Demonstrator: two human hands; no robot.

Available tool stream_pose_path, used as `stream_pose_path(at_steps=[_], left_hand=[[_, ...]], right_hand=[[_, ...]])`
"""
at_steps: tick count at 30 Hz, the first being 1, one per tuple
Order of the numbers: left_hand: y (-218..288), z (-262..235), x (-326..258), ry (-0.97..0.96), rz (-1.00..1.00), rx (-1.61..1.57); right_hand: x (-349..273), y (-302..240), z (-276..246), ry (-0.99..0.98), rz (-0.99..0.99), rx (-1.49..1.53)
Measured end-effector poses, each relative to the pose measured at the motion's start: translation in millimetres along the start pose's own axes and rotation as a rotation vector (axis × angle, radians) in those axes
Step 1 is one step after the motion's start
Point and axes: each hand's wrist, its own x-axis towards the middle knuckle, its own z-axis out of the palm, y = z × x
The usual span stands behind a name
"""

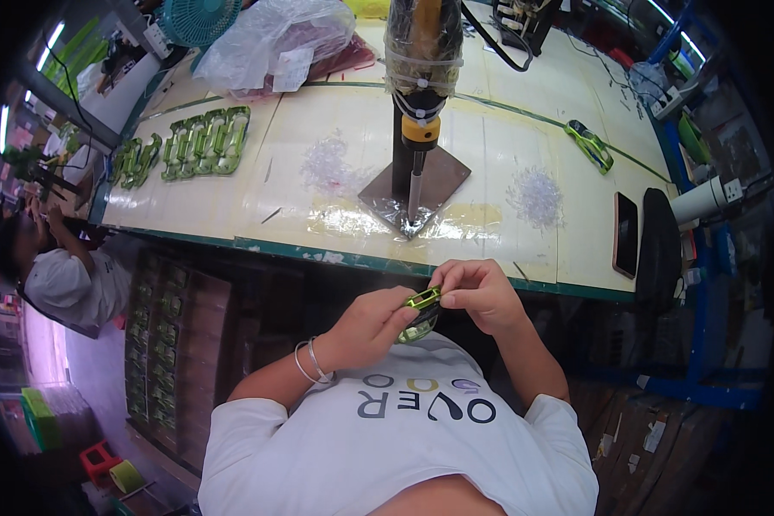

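A shiny green plastic toy car body (418,329) is held in front of my chest, just off the table's front edge. My left hand (365,329) grips it from the left, thumb on top and fingers wrapped around its side. At its right end, the thumb and fingers of my right hand (482,297) close in a pinch on its edge. Whether a small piece is also between those right fingertips, I cannot tell. Past my hands, a vertical power screwdriver (419,133) hangs with its tip low over a dark metal plate (443,176).
Rows of green car bodies (205,143) lie at the left of the table (258,202); another car body (589,146) lies at the right. Small clear pieces form two piles (327,163). A phone (625,234) and black case (658,232) lie far right. A person (73,279) sits left.
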Motion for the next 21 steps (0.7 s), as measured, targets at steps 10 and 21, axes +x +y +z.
stream_pose_path(at_steps=[10, 21], left_hand=[[-12, 5, -6, 0.194, -0.094, -0.156], [-17, 5, -16, 0.213, -0.176, -0.688]], right_hand=[[-3, 33, 20, 0.276, -0.481, -0.589], [4, 53, 34, 0.149, -0.894, -1.216]])
